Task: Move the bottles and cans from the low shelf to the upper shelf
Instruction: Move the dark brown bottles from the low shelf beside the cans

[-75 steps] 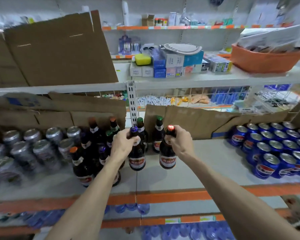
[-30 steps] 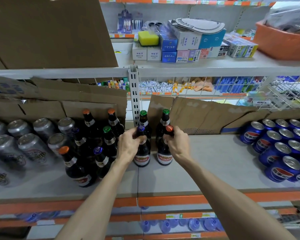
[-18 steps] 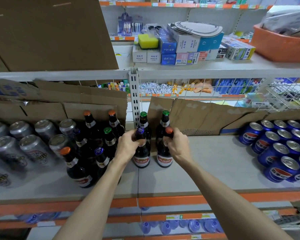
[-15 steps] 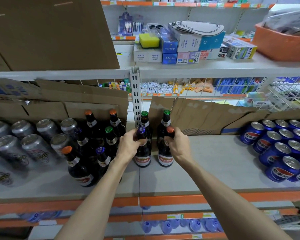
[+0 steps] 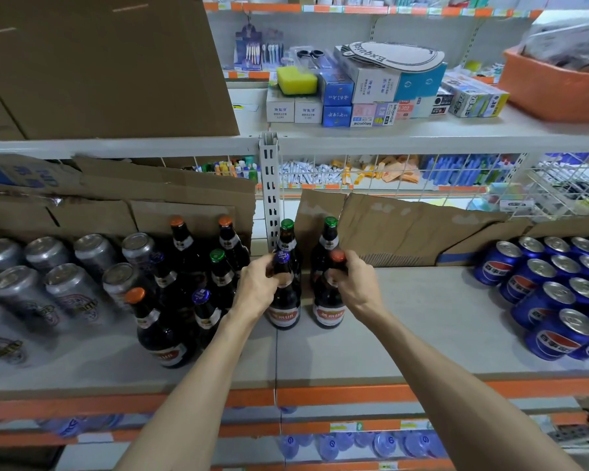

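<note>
Gripping bottles [image 5: 284, 300] by necks, hands [image 5: 257, 289] apart

— Dark brown glass on both gripped bottles: purple-capped bottle [image 5: 284, 294] at centre, red-capped bottle [image 5: 330, 300] just right of it, each with a red-and-white label.

— And behind?

— Green caps on two more dark bottles [image 5: 288, 237].

— Left of the frame?

— Silver cans [image 5: 70, 290] with faint purple print.

— Right?

— Blue cans [image 5: 555, 321] with red-and-white emblems, silver tops.

— Shelf?

— Pale grey shelf [image 5: 422, 334], orange front edge. Plain brown cardboard [image 5: 405, 226] behind.
</note>
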Available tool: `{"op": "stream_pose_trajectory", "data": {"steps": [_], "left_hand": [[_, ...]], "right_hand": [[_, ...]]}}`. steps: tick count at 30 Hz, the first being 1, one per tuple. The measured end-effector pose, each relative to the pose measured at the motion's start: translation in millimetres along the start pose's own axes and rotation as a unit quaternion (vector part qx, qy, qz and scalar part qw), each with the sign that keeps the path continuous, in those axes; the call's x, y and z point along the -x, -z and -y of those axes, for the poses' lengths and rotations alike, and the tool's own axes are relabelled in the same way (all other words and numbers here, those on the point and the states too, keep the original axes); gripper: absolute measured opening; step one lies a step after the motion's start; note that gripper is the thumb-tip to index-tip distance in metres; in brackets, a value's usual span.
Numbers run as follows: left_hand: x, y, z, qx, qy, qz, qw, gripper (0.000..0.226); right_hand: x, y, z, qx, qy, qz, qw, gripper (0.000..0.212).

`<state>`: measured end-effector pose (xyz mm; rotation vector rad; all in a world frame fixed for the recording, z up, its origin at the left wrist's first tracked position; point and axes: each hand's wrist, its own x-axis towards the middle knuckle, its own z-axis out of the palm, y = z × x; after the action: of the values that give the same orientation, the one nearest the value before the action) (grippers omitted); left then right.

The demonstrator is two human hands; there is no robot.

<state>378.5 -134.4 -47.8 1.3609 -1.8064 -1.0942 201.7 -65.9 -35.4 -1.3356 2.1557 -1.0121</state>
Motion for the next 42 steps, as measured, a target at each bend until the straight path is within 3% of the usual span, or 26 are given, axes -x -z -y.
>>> {"op": "stream_pose_trajectory", "data": {"steps": [14, 18, 21, 26, 31, 35, 42], "left_hand": [[1, 1, 0, -0.041, 0.001, 0.006, 0.999, 0.029], [6, 7, -8, -0.052, -0.006, 0.029, 0.998, 0.05], [8, 8, -25, -0.054, -0.036, 0.004, 0.998, 0.066], [18, 9, -63, -0.109, -0.11, -0.06, 0.986, 0.05], [61, 12, -70, -0.151, -0.176, -0.068, 0.97, 0.038], [111, 21, -48, -0.168, -0.19, -0.048, 0.966, 0.032], [211, 45, 44, -0.255, -0.071, 0.096, 0.96, 0.033]], "right_hand": [[7, -1, -2, -0.02, -0.006, 0.007, 1.0, 0.025], [10, 4, 6, -0.007, -0.015, 0.027, 0.999, 0.037], [18, 10, 16, -0.005, 0.0, -0.022, 1.0, 0.039], [38, 25, 35, 0.109, 0.087, -0.118, 0.983, 0.036], [73, 31, 45, 0.186, 0.135, -0.128, 0.965, 0.027], [123, 28, 43, 0.208, 0.12, -0.096, 0.966, 0.024], [240, -13, 14, 0.229, 0.079, -0.017, 0.97, 0.034]]}}
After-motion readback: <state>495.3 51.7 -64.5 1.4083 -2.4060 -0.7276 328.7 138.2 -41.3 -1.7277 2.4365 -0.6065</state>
